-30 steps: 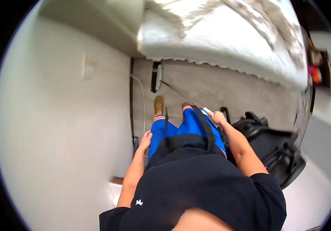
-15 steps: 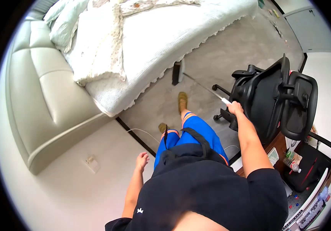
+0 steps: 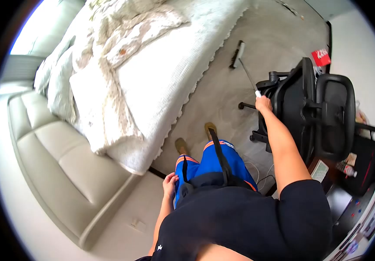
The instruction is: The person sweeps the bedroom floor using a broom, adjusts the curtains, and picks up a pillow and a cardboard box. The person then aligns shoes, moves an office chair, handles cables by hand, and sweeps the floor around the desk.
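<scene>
My right hand [image 3: 263,104] is wrapped around the white grip of a broom [image 3: 248,76]. Its thin shaft runs forward and to the left, away from my body. At the far end the broom head, pale on one side with dark bristles, meets the grey floor [image 3: 216,102] a short way from the bed's frilled edge. My left hand [image 3: 169,182] hangs beside my blue shorts [image 3: 222,161], fingers loosely bent and holding nothing.
A bed [image 3: 152,82] with a rumpled blanket lies to the left. Close by my right arm stands a black office chair [image 3: 292,108] with casters. Behind it are a red item [image 3: 321,57] and a cluttered desk with a bottle [image 3: 347,169]. Cables [image 3: 257,174] lie near my legs.
The broom head has moved forward and right along the bed, still in my right hand. I have stepped ahead, and my left hand is now closer to my shorts.
</scene>
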`<move>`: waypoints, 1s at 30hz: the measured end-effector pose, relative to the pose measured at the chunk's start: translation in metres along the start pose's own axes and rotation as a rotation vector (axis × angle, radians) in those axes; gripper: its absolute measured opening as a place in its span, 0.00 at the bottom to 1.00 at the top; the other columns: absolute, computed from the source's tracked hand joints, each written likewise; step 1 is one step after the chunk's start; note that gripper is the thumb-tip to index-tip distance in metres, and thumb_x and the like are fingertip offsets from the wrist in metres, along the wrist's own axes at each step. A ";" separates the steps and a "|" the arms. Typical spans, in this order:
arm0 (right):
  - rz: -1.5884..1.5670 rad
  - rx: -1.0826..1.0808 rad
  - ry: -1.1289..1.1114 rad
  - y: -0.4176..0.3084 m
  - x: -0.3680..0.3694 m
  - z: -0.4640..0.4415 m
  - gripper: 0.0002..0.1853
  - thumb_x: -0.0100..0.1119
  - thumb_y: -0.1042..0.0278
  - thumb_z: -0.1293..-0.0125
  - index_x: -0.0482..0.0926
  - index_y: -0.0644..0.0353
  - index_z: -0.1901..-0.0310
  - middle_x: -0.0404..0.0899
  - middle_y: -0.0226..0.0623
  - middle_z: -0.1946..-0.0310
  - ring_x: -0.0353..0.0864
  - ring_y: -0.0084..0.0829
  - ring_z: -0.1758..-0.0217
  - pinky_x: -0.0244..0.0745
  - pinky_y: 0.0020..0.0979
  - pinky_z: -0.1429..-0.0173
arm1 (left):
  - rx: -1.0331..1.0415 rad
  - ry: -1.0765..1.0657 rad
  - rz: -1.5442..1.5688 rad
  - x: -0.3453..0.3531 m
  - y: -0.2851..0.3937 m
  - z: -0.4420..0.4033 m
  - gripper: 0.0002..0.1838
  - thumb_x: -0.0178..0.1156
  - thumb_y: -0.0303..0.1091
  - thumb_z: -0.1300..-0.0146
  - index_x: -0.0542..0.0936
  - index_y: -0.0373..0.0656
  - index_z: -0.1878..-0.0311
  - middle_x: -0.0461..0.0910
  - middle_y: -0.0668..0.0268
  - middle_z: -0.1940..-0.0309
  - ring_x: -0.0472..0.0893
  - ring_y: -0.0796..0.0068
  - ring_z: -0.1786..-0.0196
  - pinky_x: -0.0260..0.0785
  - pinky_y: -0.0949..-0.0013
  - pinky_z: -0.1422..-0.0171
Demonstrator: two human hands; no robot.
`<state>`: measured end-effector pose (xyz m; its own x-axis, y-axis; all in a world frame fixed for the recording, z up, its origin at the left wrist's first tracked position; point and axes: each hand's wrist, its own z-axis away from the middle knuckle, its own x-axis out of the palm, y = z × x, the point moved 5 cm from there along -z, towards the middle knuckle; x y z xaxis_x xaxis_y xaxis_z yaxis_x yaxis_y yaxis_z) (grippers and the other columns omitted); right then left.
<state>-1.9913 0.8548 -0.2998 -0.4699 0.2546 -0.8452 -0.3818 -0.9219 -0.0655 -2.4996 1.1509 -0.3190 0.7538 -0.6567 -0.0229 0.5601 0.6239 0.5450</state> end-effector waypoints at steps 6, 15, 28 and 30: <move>-0.374 0.038 -0.688 0.106 0.055 0.116 0.06 0.52 0.71 0.50 0.68 0.64 0.72 0.73 0.41 0.80 0.70 0.28 0.87 0.63 0.31 0.87 | -0.190 -0.123 -0.324 -0.061 0.051 -0.092 0.12 0.51 0.25 0.45 0.72 0.37 0.56 0.75 0.67 0.73 0.72 0.81 0.75 0.66 0.79 0.72; -1.387 0.910 -0.835 0.068 0.090 0.437 0.09 0.52 0.71 0.45 0.64 0.55 0.80 0.63 0.26 0.86 0.62 0.18 0.88 0.59 0.22 0.84 | -0.134 -0.303 -0.778 -0.111 0.201 -0.187 0.18 0.49 0.31 0.46 0.70 0.41 0.50 0.76 0.65 0.67 0.76 0.76 0.69 0.67 0.74 0.68; -2.465 1.023 -0.728 -0.145 0.218 0.212 0.06 0.48 0.78 0.51 0.61 0.61 0.78 0.62 0.34 0.85 0.64 0.26 0.83 0.62 0.22 0.83 | -0.190 -0.382 -0.819 -0.075 0.254 -0.179 0.18 0.53 0.32 0.46 0.70 0.39 0.51 0.76 0.64 0.66 0.76 0.74 0.66 0.69 0.73 0.65; -2.474 0.894 -0.752 -0.195 0.173 0.179 0.06 0.47 0.79 0.51 0.61 0.62 0.78 0.63 0.34 0.84 0.65 0.25 0.82 0.63 0.22 0.82 | -0.176 -0.364 -0.831 -0.070 0.268 -0.180 0.18 0.53 0.33 0.46 0.70 0.39 0.51 0.76 0.63 0.66 0.76 0.74 0.66 0.69 0.73 0.65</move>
<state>-2.1402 1.1309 -0.3383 0.9024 0.1718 0.3951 -0.2731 0.9374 0.2161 -2.3407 1.4400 -0.3220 -0.0519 -0.9963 -0.0688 0.9393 -0.0721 0.3353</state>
